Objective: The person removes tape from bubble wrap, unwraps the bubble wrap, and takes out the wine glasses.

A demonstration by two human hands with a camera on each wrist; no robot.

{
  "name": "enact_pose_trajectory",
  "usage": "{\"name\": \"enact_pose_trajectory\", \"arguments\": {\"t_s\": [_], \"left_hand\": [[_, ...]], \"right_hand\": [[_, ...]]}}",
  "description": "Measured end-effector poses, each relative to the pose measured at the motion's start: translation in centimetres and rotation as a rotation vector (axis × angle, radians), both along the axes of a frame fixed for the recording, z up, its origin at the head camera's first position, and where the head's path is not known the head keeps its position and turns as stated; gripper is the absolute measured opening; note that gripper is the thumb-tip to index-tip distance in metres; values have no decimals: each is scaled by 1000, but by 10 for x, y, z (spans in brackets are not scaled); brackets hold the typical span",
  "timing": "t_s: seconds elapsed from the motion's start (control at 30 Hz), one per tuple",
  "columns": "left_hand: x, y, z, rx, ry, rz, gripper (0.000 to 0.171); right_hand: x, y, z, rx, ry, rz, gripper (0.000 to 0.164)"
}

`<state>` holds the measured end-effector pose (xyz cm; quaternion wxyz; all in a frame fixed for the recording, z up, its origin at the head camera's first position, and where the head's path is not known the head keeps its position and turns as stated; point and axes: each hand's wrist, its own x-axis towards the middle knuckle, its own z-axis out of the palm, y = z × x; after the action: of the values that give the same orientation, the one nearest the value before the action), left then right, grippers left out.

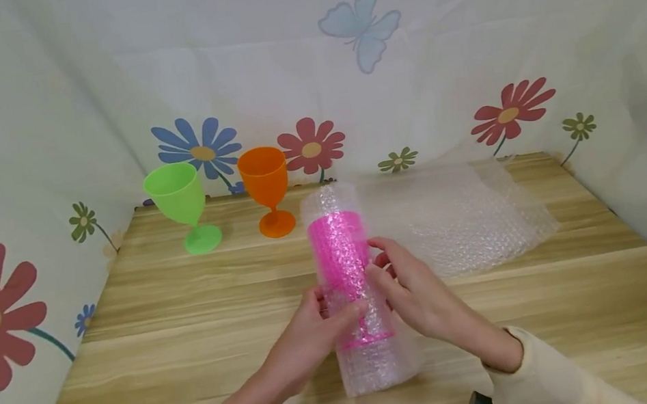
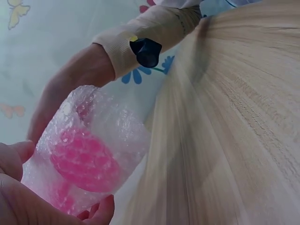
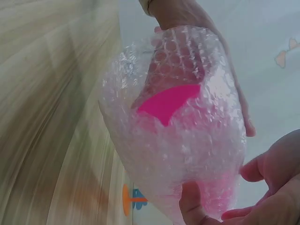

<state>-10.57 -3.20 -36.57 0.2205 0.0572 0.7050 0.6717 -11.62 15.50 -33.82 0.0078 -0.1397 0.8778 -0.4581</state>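
A pink goblet (image 1: 340,255) shows through a roll of clear bubble wrap (image 1: 378,367) that surrounds it and reaches past both its ends. The left hand (image 1: 317,334) grips the lower part of the roll, thumb across the front and fingers behind. Around the upper right side curl the fingers and thumb of the right hand (image 1: 413,293). In the right wrist view the wrap's end is loose and open, with the pink disc-shaped base (image 3: 168,101) inside. The left wrist view shows the same pink base (image 2: 86,159) through the bubbles.
A green goblet (image 1: 176,195) and an orange goblet (image 1: 266,175) stand upright at the back left of the wooden table (image 1: 189,304). A flat sheet of bubble wrap (image 1: 463,224) lies at the back right. Flower-printed cloth (image 1: 436,76) encloses the table.
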Motion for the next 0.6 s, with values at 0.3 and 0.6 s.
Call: {"name": "enact_pose_trajectory", "arguments": {"t_s": [0.3, 0.6], "left_hand": [[-3, -19, 0, 24, -11, -30, 74], [1, -31, -5, 76, 15, -36, 51]], "right_hand": [[7, -11, 0, 40, 89, 182, 75], [11, -16, -6, 95, 63, 239, 92]]}}
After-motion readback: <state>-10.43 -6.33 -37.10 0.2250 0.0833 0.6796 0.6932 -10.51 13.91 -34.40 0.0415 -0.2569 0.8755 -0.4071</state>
